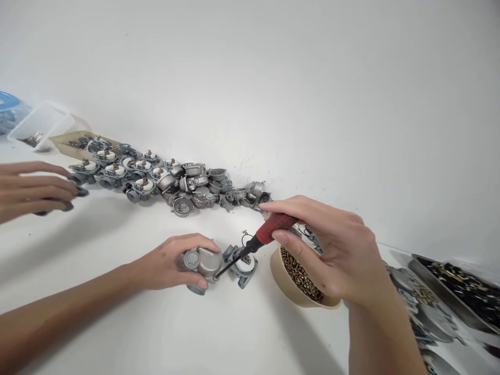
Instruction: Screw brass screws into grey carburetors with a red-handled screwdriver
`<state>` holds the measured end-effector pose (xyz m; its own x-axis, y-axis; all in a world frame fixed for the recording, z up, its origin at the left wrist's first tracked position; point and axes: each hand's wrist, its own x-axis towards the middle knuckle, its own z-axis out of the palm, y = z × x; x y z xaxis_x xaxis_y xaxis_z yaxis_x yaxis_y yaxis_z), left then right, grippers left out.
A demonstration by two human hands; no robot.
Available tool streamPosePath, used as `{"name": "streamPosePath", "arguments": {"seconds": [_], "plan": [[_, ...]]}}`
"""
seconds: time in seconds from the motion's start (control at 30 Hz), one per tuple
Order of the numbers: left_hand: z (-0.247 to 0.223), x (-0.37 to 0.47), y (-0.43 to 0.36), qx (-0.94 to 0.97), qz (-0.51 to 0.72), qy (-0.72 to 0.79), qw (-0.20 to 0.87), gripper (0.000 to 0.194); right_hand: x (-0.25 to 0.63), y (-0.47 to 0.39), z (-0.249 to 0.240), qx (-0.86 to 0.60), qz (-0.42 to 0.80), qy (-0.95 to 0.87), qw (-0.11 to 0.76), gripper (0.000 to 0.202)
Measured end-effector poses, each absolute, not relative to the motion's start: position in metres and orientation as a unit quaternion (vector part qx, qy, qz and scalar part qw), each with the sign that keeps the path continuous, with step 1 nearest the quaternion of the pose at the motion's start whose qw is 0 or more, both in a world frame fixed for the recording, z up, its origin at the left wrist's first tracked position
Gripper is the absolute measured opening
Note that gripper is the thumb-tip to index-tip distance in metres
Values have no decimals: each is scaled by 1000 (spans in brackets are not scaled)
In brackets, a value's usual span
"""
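Low in the middle of the view, my left hand (172, 263) grips a grey metal carburetor (209, 262), its rounded bowl facing up. My right hand (332, 250) is closed around the red handle of a screwdriver (275, 227). The dark shaft slants down to the left, and its tip meets the carburetor's edge near a screw spot. Just right of it lies another carburetor body (245, 264) with a white float, partly behind the shaft. A beige tub (279, 273) full of small brass-coloured screws (299, 276) stands below my right hand.
Against the wall lie float-topped carburetor bodies (113, 171) and loose metal bowls (183, 205). Another person's hand (39, 187), with dark finger covers, reaches in at left. A clear plastic box (47, 122) sits behind. At right are a metal tray (441, 284) of dark parts and more carburetors (433, 320).
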<state>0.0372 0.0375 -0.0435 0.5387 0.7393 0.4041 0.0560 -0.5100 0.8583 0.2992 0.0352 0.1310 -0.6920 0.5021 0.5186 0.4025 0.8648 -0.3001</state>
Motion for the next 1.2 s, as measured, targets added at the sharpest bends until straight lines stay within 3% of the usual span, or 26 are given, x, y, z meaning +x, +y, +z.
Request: {"name": "streamPosePath", "arguments": {"seconds": [0.1, 0.27, 0.4, 0.57, 0.73, 0.9, 1.07, 1.2], "plan": [[-45, 37, 39, 782, 410, 241, 402, 52, 295, 36, 128, -242, 94, -916, 305, 45], [-45, 38, 38, 812, 402, 244, 347, 54, 280, 39, 117, -156, 218, -901, 340, 54], [-42, 41, 36, 826, 397, 235, 324, 53, 266, 43, 107, -137, 167, -881, 422, 50], [-39, 44, 31, 818, 406, 247, 324, 44, 264, 42, 105, -113, 237, -887, 380, 48], [-35, 43, 29, 794, 405, 282, 355, 41, 265, 42, 102, -113, 189, -867, 448, 55], [-35, 41, 31, 783, 402, 299, 367, 39, 266, 43, 103, -118, 257, -873, 396, 53], [-37, 41, 32, 782, 405, 289, 376, 40, 268, 43, 105, -124, 180, -870, 443, 54], [-32, 42, 30, 781, 396, 309, 372, 39, 268, 39, 106, -119, 253, -882, 379, 52]]}}
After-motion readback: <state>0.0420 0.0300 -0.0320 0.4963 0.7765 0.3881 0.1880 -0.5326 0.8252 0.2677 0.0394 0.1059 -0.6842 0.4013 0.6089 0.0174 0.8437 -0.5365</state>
